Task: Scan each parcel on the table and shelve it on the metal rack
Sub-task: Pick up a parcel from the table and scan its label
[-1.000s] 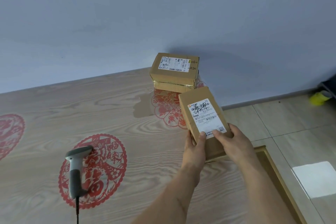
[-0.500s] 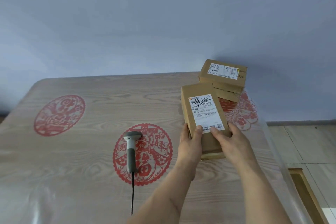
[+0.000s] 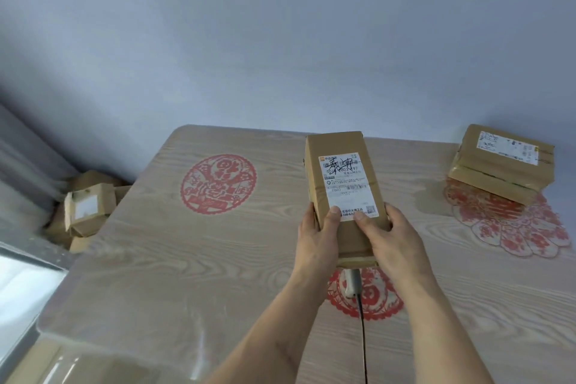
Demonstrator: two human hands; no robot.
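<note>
I hold a long brown cardboard parcel with a white shipping label above the table. My left hand grips its near left side, thumb on the label. My right hand grips the near right side, thumb on the label too. Under the parcel lies the grey barcode scanner, mostly hidden, its black cable running toward me. Two stacked labelled parcels sit at the table's far right. The metal rack is not in view.
The wood-grain table carries red paper-cut decorations under a clear cover. Several cardboard boxes are piled on the floor past the table's left edge, by a grey curtain. A plain wall stands behind.
The view has swung left: the stacked parcels shifted to the right edge and floor boxes appeared at left. The held parcel now hangs over the scanner. Both hands keep their grip.
</note>
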